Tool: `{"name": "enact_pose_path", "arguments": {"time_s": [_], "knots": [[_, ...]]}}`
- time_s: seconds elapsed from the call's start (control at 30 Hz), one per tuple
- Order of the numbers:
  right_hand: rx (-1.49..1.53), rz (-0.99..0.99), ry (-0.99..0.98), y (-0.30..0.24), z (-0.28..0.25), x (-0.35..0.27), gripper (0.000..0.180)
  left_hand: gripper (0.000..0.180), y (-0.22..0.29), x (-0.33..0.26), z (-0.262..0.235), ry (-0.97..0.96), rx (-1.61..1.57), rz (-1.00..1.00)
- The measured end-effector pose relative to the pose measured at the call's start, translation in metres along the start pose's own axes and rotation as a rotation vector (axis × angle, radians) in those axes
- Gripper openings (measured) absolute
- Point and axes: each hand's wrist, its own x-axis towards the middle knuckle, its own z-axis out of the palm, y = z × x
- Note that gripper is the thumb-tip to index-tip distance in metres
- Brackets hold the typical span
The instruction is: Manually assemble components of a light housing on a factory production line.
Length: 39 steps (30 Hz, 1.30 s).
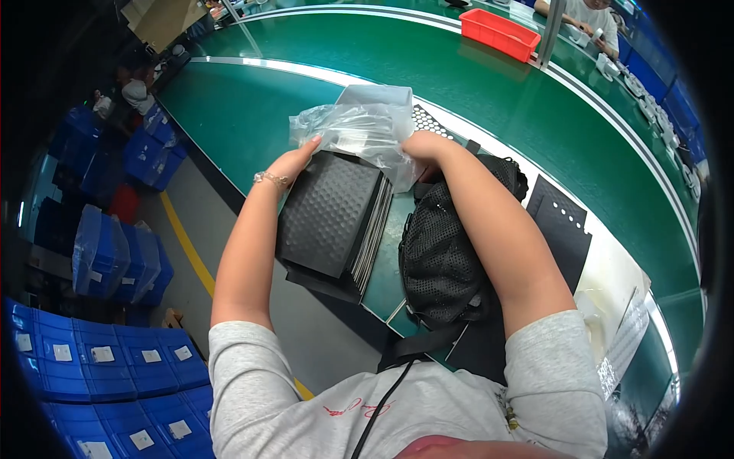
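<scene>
The left hand [294, 161] and the right hand [420, 145] both hold a clear plastic bag [359, 130]. The left fingers pinch the bag's left edge. The right hand is closed on the bag's right side. The bag sits at about 12 o'clock from the middle of the picture, over the top end of a stack of black sheets [332, 222].

The stack has a bumpy top and many thin edges on its right side. It lies on the near edge of the green table [252, 107], and its bottom end hangs out past that edge. The left wrist wears a bracelet [271, 180].

At 3 o'clock from the stack lies a black mesh bag [440, 260], under the right forearm. Farther at 3 o'clock is a flat black sheet with holes [562, 226].

At 1 o'clock, far off on the table, stands a red bin [501, 34]. At 8 o'clock, on the floor, are blue crates [107, 367]. A yellow line [183, 237] runs along the floor.
</scene>
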Motion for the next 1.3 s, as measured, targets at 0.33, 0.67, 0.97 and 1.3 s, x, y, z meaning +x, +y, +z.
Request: {"name": "enact_pose_path", "arguments": {"time_s": [0.33,0.67,0.97,1.3], "knots": [[0.238,-0.155,0.004,0.014,0.018,0.012,0.04,0.086,0.022,-0.022,0.009,-0.018,-0.061,-0.116],[0.345,-0.196,0.03,0.015,0.022,0.003,0.04,0.076,-0.022,-0.037,0.011,-0.157,-0.48,-0.083],[0.292,-0.175,-0.079,0.01,0.015,0.016,0.058,0.027,-0.013,-0.062,0.031,-0.103,-0.823,-0.018],[0.218,-0.234,-0.082,-0.015,0.026,-0.032,0.074,0.016,-0.047,-0.073,0.036,0.06,-0.844,0.047]]}}
